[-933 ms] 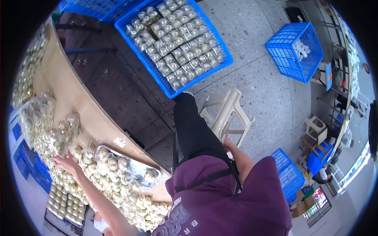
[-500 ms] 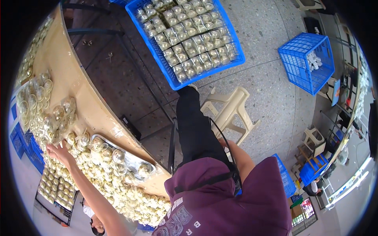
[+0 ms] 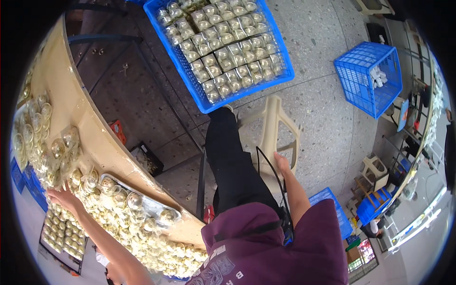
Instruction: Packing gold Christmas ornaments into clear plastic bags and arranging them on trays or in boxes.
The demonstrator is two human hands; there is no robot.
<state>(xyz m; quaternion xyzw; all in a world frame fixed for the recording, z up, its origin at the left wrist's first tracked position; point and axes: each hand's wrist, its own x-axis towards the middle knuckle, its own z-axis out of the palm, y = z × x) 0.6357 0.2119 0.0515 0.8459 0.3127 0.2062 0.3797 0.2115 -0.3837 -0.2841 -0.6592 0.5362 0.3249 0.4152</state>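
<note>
My left hand [image 3: 67, 199] rests among small shiny gold balls in clear plastic packs on the table; its fingers look spread, and the tips are partly hidden by the pile [image 3: 128, 223]. Beside that hand, a heap of bagged balls [image 3: 64, 148] stands higher. A silver metal tray [image 3: 149, 204] with a few balls on it lies right of the hand. Down at my right side, my right hand [image 3: 282, 164] grips the edge of a beige plastic stool [image 3: 270, 128], fingers partly out of sight.
A blue crate [image 3: 190, 80] filled with rows of packed balls sits ahead on the floor. Another blue crate [image 3: 354, 78] stands at the right, holding white pieces. The table edge [image 3: 102, 121] curves along my left. Under the table is a dark box [image 3: 147, 159]. A person [image 3: 110, 270] is across the table.
The stool has turned and shifted, with my right hand at its edge and more of that hand showing. My left hand stays at the pile. The view has moved slightly.
</note>
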